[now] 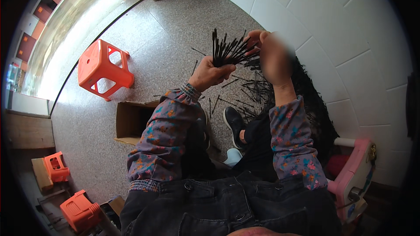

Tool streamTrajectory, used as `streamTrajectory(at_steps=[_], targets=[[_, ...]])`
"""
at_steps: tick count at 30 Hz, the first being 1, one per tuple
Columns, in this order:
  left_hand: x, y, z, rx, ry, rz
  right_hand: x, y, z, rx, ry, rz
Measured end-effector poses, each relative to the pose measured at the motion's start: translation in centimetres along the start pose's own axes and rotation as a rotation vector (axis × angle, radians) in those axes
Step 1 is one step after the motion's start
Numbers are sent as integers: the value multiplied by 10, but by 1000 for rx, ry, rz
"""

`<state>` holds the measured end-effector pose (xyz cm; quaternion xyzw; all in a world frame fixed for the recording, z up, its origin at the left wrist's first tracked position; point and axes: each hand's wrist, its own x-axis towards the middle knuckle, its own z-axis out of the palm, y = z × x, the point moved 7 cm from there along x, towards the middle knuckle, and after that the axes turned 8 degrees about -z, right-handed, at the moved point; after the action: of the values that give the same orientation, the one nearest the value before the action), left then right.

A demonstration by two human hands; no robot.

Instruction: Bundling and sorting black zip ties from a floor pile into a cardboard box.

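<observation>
My left hand (212, 73) is closed around a fanned bundle of thin black sticks (227, 53), their tips pointing up and to the right. At the bundle's right end is my right hand (276, 59), with loosely curved, parted fingers beside the stick tips. A blur covers much of that hand, so its palm and thumb are hidden. Loose black sticks (249, 96) lie scattered on the floor below my hands. Along the right wall rests a large dark heap (306, 89) that looks like more such sticks.
An orange plastic stool (94, 63) stands to the left. An opened cardboard box (126, 120) sits by my left forearm. More orange stools (81, 209) are at the lower left. A pink and white frame (352, 170) stands at my right, near the white tiled wall (350, 39).
</observation>
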<state>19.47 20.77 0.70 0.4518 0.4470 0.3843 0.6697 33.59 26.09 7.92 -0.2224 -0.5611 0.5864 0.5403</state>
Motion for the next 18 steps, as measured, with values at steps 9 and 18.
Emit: streamTrajectory(at_steps=[9, 18], targets=[[1, 0, -4, 111, 52, 24, -2, 5, -5, -51, 19, 13], [-1, 4, -4, 21, 54, 34, -3, -1, -6, -57, 79, -10]])
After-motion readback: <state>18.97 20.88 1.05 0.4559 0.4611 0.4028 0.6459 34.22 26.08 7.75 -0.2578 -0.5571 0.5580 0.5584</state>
